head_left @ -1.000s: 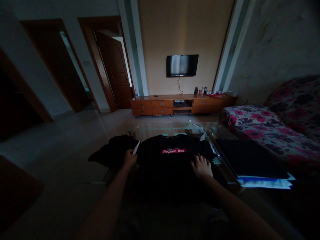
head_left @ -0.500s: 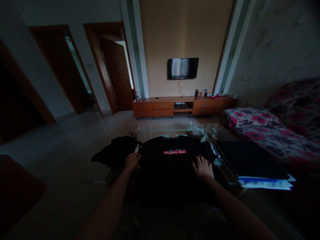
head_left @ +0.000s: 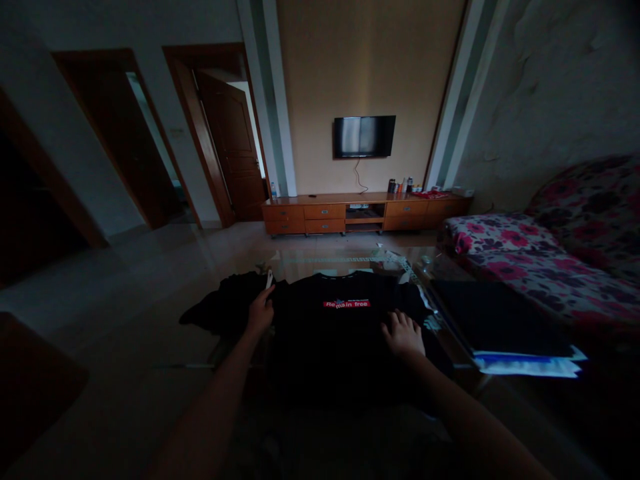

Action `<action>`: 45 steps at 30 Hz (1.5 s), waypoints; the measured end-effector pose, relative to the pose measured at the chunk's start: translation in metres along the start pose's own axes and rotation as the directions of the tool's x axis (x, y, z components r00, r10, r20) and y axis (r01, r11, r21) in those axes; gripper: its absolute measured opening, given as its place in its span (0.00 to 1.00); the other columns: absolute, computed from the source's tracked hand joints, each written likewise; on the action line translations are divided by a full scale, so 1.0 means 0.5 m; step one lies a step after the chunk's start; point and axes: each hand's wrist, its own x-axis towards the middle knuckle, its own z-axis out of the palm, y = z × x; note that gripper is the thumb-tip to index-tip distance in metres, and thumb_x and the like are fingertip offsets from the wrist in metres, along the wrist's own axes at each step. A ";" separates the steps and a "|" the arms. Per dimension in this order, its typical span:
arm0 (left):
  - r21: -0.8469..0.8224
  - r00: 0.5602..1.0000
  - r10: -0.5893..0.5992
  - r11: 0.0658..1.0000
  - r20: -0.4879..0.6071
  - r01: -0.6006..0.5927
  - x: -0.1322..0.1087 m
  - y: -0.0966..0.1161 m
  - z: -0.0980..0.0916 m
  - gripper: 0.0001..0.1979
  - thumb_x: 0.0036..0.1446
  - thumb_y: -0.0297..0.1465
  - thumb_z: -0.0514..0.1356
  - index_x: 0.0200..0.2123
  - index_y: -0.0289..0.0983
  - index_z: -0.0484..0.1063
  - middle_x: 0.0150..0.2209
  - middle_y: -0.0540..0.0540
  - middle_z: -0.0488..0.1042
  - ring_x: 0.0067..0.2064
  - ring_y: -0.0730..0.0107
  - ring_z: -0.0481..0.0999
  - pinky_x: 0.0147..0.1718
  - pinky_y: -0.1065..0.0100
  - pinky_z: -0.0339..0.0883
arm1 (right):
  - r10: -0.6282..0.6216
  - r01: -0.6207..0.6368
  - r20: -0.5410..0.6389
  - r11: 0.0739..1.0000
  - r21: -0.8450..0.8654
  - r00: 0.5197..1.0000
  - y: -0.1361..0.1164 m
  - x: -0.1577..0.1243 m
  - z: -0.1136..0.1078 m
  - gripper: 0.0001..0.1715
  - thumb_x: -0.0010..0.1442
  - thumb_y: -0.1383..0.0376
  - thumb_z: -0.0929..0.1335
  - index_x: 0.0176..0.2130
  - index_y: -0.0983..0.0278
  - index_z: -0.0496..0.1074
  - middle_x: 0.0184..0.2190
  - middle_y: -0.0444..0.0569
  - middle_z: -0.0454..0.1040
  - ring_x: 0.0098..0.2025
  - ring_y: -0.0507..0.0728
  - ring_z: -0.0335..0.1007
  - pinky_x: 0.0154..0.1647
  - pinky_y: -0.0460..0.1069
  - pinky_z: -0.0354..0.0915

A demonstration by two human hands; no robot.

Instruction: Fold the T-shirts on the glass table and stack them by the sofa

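A black T-shirt (head_left: 345,340) with a red "Remain free" print on its chest lies spread on a glass-topped table (head_left: 327,256), collar away from me. At its left edge, my left hand (head_left: 261,311) is closed around a slim white object (head_left: 269,279) that sticks up past the fingers; the dim light hides its exact kind. My right hand (head_left: 406,333) rests on the right part of the shirt, fingers spread, palm down. Beyond my left hand is a bunched dark cloth (head_left: 220,307). The lower part of the shirt fades into shadow.
To the right on the table lies a large black flat item (head_left: 500,313) over white and blue sheets (head_left: 530,365). A flowered sofa (head_left: 520,253) stands at the right. A wooden TV cabinet (head_left: 325,213) lines the far wall under a television (head_left: 364,137).
My left hand has moved slightly up and away from me along the shirt's left edge, with the slim white object now more upright. My right hand stays flat on the shirt.
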 end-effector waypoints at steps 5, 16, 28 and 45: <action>0.074 0.992 -0.128 0.989 -0.004 0.128 0.003 -0.019 -0.003 0.32 0.51 0.18 0.56 0.61 0.34 0.70 0.62 0.40 0.71 0.62 0.59 0.71 0.62 0.62 0.63 | 0.015 -0.015 -0.001 1.000 0.001 1.000 0.000 0.002 0.004 0.34 0.69 0.50 0.56 0.67 0.62 0.61 0.69 0.56 0.56 0.69 0.64 0.49 0.66 0.61 0.45; 0.162 0.998 -0.056 0.985 -0.024 0.060 -0.013 0.000 -0.005 0.39 0.45 0.16 0.57 0.64 0.33 0.66 0.63 0.40 0.69 0.64 0.56 0.68 0.64 0.62 0.60 | 0.009 -0.009 0.007 1.000 0.006 1.000 -0.001 0.002 -0.001 0.34 0.69 0.51 0.56 0.66 0.63 0.61 0.69 0.57 0.56 0.69 0.65 0.49 0.67 0.61 0.44; 0.035 0.566 0.363 0.820 0.740 -0.571 -0.140 0.173 0.093 0.36 0.64 0.43 0.56 0.72 0.51 0.46 0.74 0.47 0.47 0.70 0.55 0.57 0.65 0.53 0.57 | -0.004 0.005 -0.032 1.000 0.026 0.999 0.002 -0.002 0.004 0.32 0.69 0.51 0.56 0.65 0.62 0.63 0.68 0.55 0.59 0.68 0.65 0.52 0.66 0.61 0.47; 0.449 0.812 0.102 0.790 0.575 -0.417 -0.139 0.051 0.090 0.35 0.65 0.54 0.48 0.71 0.48 0.54 0.74 0.43 0.45 0.73 0.46 0.43 0.67 0.44 0.42 | 0.003 0.000 0.090 1.000 -0.031 0.996 -0.009 0.003 0.013 0.38 0.70 0.48 0.54 0.71 0.62 0.54 0.73 0.54 0.46 0.74 0.65 0.38 0.70 0.64 0.37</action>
